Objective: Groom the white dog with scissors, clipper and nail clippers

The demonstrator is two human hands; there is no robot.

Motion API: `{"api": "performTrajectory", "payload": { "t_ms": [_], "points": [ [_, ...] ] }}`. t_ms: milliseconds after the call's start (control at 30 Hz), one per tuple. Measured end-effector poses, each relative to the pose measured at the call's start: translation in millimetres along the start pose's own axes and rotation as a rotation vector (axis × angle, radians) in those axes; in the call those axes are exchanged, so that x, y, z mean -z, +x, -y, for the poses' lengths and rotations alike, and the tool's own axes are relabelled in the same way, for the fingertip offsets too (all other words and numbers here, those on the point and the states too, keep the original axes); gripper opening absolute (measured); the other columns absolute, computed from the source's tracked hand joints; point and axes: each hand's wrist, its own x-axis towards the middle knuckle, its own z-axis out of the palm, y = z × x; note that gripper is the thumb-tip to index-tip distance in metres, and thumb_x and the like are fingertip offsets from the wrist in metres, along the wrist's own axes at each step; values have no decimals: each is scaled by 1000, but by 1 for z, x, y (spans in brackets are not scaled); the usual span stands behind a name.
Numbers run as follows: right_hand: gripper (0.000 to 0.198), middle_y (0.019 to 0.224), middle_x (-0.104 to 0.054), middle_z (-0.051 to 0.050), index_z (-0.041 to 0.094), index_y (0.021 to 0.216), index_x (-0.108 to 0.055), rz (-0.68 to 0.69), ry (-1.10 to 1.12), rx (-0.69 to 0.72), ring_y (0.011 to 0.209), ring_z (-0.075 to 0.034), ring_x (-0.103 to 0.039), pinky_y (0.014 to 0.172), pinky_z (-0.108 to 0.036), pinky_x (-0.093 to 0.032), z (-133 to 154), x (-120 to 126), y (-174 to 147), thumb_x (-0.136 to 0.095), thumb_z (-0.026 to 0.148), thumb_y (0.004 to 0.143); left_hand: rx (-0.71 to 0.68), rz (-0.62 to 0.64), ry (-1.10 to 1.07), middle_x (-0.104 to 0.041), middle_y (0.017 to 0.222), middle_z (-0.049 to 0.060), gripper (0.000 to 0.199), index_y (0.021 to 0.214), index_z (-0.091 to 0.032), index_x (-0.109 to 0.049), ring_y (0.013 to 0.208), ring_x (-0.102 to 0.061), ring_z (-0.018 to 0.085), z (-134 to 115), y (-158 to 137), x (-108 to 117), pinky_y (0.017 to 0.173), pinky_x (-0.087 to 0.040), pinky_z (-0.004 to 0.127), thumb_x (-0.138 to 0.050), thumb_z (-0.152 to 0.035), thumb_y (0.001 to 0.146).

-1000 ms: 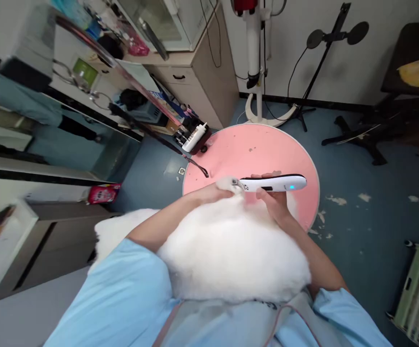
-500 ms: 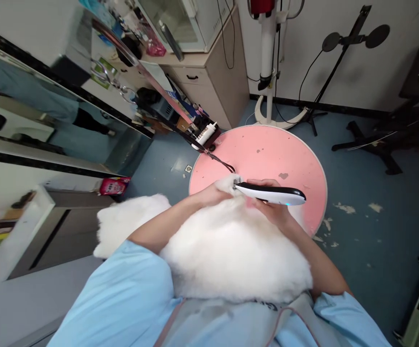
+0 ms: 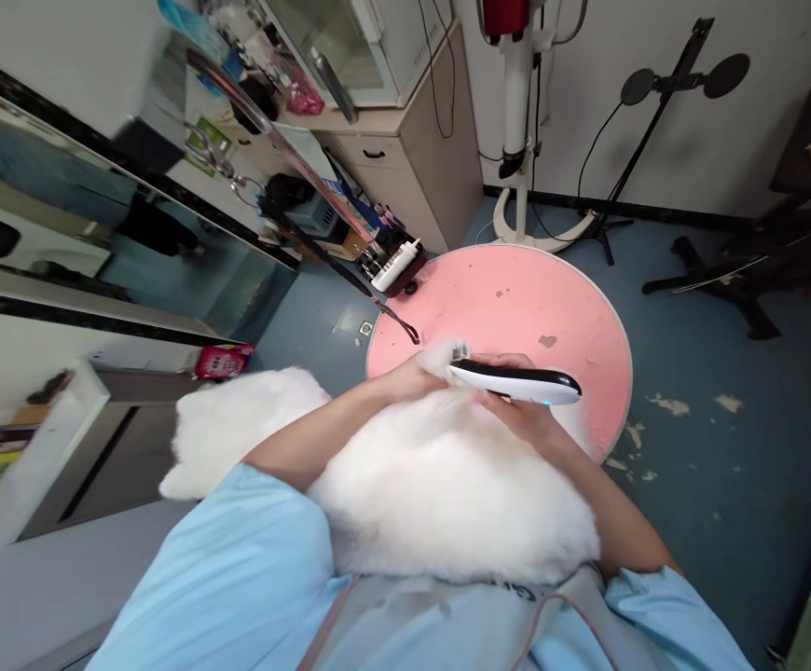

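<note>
White dog [image 3: 454,494] against the apron [image 3: 440,629], clippers [image 3: 517,381] at its paw [image 3: 439,357].
Beyond the dog's back, the left grip [image 3: 414,378] wraps round the paw — the right grip [image 3: 529,421] closes about the clippers, above the pink bench [image 3: 503,291] — with a cabinet [image 3: 442,154] farther off.

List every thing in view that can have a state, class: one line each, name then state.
Clipper: blue light lit, held in right hand
Paw: gripped by left hand
White animal: standing or lying, unclear
Pink table: surface chipped
Strap: hanging, end looped
Drawer: shut
Glass-fronted cabinet: looks shut
Floor: worn in patches
</note>
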Motion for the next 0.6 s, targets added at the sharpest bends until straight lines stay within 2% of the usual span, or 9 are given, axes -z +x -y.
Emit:
{"api": "performTrajectory", "payload": {
  "t_ms": [167, 267, 400, 500, 533, 600],
  "points": [
    [35, 123, -68, -6, 30, 116, -56, 73, 15, -43, 117, -24, -65, 103, -46, -54, -2, 6, 0, -72, 33, 85, 38, -15, 50, -69, 99, 6, 46, 102, -10, -66, 95, -62, 20, 1, 1, 2, 85, -48, 27, -80, -37, 68],
    [34, 123, -68, -6, 30, 117, -55, 39, 40, -37, 118, -24, -65, 103, -46, -54, -2, 9, 1, -71, 34, 87, 26, 7, 42, -69, 101, 7, 50, 106, -10, -65, 96, -62, 21, 1, 1, 2, 85, -48, 27, -80, -37, 67],
    [34, 123, -69, -6, 30, 116, -56, 122, 49, -29, 117, -23, -66, 101, -45, -55, 0, 9, 2, -72, 32, 86, 41, -10, 32, -67, 106, 8, 53, 110, -11, -62, 100, -61, 22, 4, 0, 3, 87, -48, 28, -79, -38, 68],
    [33, 126, -68, -7, 29, 115, -57, 111, 86, -55, 119, -23, -65, 104, -45, -53, 2, 13, 5, -72, 33, 86, 44, -4, 42, -66, 109, 8, 54, 112, -12, -60, 102, -60, 22, 7, -2, 5, 90, -48, 30, -80, -36, 68],
    [33, 125, -68, -6, 29, 115, -57, 142, 117, -78, 119, -23, -65, 104, -45, -52, 2, 17, 6, -73, 33, 85, 47, -2, 40, -65, 109, 8, 55, 112, -12, -60, 102, -60, 22, 8, -2, 6, 91, -47, 31, -80, -36, 68],
    [35, 122, -71, -7, 28, 112, -59, 313, 204, -155, 115, -25, -67, 99, -45, -55, 0, 27, 9, -76, 37, 82, 66, -1, 17, -65, 108, 8, 55, 111, -12, -59, 101, -60, 21, 8, -3, 6, 92, -47, 31, -82, -36, 67]
  ]
}}
